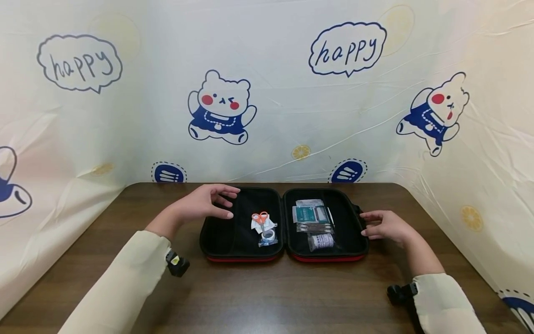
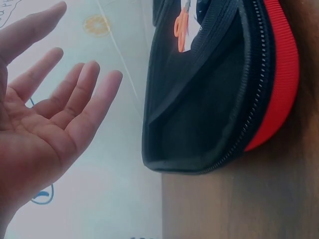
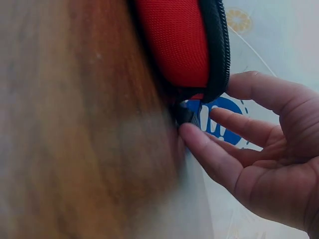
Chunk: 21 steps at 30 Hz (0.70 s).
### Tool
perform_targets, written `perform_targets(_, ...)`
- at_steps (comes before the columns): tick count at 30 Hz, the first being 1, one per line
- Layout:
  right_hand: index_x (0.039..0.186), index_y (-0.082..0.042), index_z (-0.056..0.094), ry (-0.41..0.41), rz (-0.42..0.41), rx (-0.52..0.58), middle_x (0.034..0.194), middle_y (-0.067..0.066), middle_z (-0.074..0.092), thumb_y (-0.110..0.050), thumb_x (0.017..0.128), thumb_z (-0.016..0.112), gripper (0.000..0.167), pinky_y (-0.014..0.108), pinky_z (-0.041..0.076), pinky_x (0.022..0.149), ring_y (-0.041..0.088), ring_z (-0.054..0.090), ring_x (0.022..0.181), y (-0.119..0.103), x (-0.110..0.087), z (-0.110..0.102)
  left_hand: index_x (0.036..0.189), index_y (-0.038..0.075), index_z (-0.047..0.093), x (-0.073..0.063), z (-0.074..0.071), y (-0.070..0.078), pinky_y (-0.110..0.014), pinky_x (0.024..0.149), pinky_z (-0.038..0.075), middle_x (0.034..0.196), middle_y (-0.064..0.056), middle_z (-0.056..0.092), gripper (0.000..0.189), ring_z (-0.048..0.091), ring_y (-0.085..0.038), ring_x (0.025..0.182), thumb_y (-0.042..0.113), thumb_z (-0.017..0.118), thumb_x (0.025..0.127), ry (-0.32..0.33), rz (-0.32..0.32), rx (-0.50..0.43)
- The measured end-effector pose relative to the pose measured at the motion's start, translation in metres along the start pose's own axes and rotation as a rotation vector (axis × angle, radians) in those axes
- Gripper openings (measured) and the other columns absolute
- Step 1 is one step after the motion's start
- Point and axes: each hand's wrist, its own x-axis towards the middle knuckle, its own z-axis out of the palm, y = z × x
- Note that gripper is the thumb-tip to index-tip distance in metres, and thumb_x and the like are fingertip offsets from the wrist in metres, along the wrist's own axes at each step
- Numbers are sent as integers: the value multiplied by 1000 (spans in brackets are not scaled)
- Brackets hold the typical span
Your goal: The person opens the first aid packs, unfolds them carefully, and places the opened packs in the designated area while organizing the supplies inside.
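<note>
An unzipped black-lined case (image 1: 217, 239) with a red outer shell lies spread flat on the table. Its left half holds orange-handled scissors (image 1: 260, 218), white packets and a tape roll (image 1: 268, 235). In the right half are a green-and-white packet (image 1: 306, 214), thin packaged sticks (image 1: 314, 228) and a rolled bandage (image 1: 322, 241) in clear wrapping. Over the upper left corner of the case hovers my left hand (image 1: 206, 202), fingers spread, holding nothing. My right hand (image 1: 388, 226) touches the right edge with loosely extended fingers, beside a small black strap (image 3: 187, 114).
The brown wooden table (image 1: 250, 297) extends in front of the case and to both sides. A pale printed sheet (image 1: 283, 106) with cartoon bears hangs behind the table and along its sides.
</note>
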Motion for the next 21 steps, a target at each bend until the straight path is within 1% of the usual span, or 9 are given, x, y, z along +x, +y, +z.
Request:
perform_targets(7, 137, 14, 43, -7, 27, 68, 134, 35, 47, -6, 87, 72, 61, 35, 56, 84, 22, 61, 102, 4, -1, 2, 142, 13, 49, 15, 1, 8, -47, 99, 46, 137, -13, 52, 64, 54, -35, 121, 16, 77, 85, -68, 0, -36)
perform_targets(12, 137, 15, 42, -20, 32, 95, 133, 34, 48, -5, 88, 71, 61, 35, 55, 86, 22, 58, 104, 4, -2, 2, 143, 13, 49, 28, 2, 10, -43, 94, 51, 137, -15, 52, 63, 57, -32, 118, 14, 75, 85, -115, 6, -43)
perform_targets(16, 137, 15, 42, -31, 28, 103, 131, 32, 49, -5, 87, 71, 61, 35, 54, 87, 22, 57, 104, 4, -2, 2, 140, 13, 52, 39, 5, 8, -39, 90, 54, 134, -13, 55, 60, 58, -34, 116, 13, 75, 85, -160, 7, -20)
perform_targets(21, 136, 16, 42, -38, 24, 97, 130, 31, 50, -5, 87, 71, 60, 35, 54, 87, 22, 57, 104, 4, -2, 1, 136, 11, 56, 50, 10, 7, -39, 90, 53, 131, -12, 58, 54, 57, -36, 117, 11, 75, 85, -207, 15, 26)
